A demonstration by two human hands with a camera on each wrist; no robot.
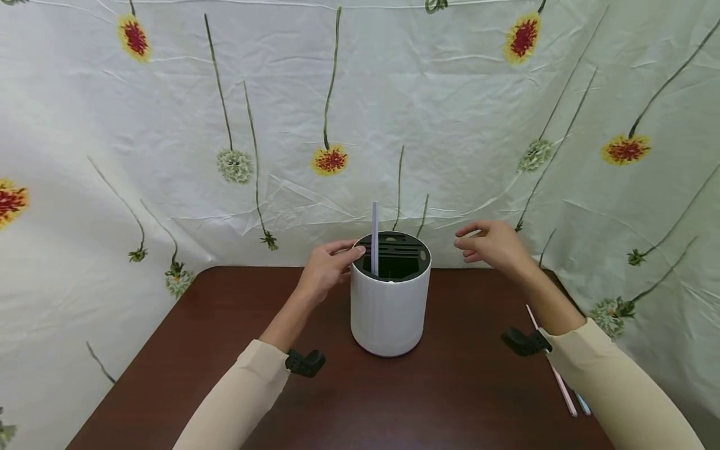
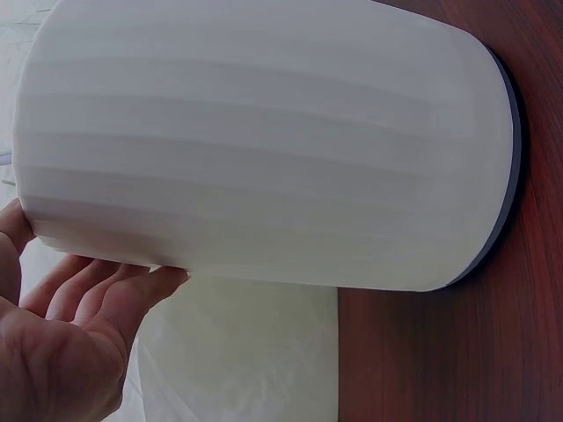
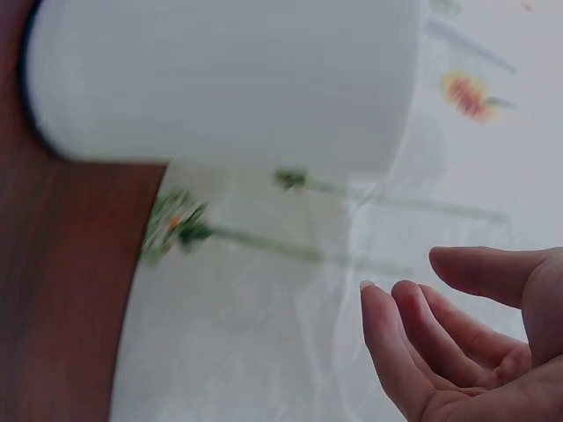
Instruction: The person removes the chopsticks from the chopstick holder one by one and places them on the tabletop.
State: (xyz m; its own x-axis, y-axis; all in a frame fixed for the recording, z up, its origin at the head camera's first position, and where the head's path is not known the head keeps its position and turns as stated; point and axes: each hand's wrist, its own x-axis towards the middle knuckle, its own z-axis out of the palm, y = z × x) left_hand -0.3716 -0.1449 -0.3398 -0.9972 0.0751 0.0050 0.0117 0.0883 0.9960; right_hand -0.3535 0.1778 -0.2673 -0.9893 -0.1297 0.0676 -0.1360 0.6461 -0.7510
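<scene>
A white round utensil holder (image 1: 388,312) with a black slotted top (image 1: 396,244) stands upright on the table. One pale purple chopstick (image 1: 374,234) stands in its top, reaching above the rim. My left hand (image 1: 327,267) grips the holder's upper left edge, thumb over the rim; in the left wrist view its fingers (image 2: 101,294) touch the white side wall. To the right of the holder my right hand (image 1: 494,245) hovers apart from it, fingers loosely bent. Nothing lies between that hand's thumb and fingers (image 3: 383,330) in the right wrist view.
A pink chopstick (image 1: 564,390) and a light blue one (image 1: 583,404) lie on the dark brown table (image 1: 444,400) at the right, partly hidden by my right forearm. A white flowered cloth (image 1: 281,112) hangs behind the table and along its sides.
</scene>
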